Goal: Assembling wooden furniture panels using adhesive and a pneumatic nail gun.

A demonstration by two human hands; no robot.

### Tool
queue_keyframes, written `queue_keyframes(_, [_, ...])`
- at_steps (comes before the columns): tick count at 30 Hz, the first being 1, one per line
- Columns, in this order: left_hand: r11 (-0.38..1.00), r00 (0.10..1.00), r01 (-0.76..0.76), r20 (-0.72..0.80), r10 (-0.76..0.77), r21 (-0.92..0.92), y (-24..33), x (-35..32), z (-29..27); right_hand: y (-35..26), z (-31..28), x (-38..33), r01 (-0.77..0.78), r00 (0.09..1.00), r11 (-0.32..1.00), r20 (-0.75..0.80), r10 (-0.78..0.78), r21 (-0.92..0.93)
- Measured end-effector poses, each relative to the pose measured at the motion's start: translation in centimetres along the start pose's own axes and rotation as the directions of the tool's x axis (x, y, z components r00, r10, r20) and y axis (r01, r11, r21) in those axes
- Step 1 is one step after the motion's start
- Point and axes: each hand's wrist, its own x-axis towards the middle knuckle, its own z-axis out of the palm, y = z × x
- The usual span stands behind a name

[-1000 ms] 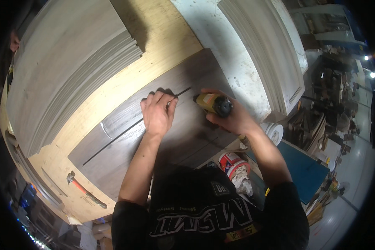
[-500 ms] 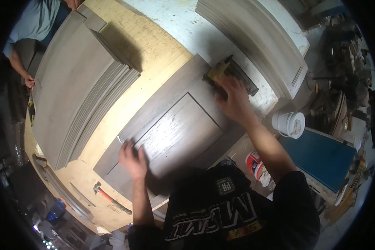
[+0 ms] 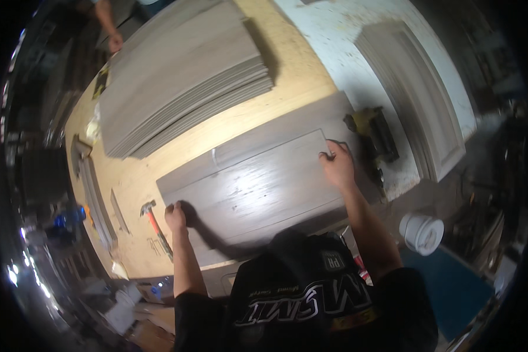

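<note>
A grey wooden cabinet door with a rectangular centre panel lies across the bench before me. My left hand is closed at the door's left end, thumb side up. At the right end of the centre panel, my right hand has its fingers curled over the edge, thumb pointing inward. Just beyond that hand, a black and yellow power tool, shaped like a nail gun, rests by the door's right end with no hand on it. A claw hammer with an orange handle lies left of my left hand.
Stacked grey doors stand at the far left of the pale wooden bench. More doors are piled at the right. A white bucket is below right, near a blue board. A co-worker's hand touches the left stack.
My right hand has let go of the power tool and closed at the panel's edge. My left hand has moved from the door's face to its left end. The view has turned.
</note>
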Motion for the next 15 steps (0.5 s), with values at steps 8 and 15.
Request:
queue_keyframes(8, [0.883, 0.969, 0.151, -0.11, -0.222, -0.445, 6.2, -8.2, -4.1, 0.8, -4.0, -2.6, 0.211, 0.977, 0.974, -0.057, -0.207, 0.078])
queue_keyframes(15, [0.634, 0.967, 0.062, -0.111, -0.229, -0.771, 9.0, -15.6, -9.3, -0.3, -8.4, -7.6, 0.168, 0.986, 0.821, -0.099, -0.136, 0.546])
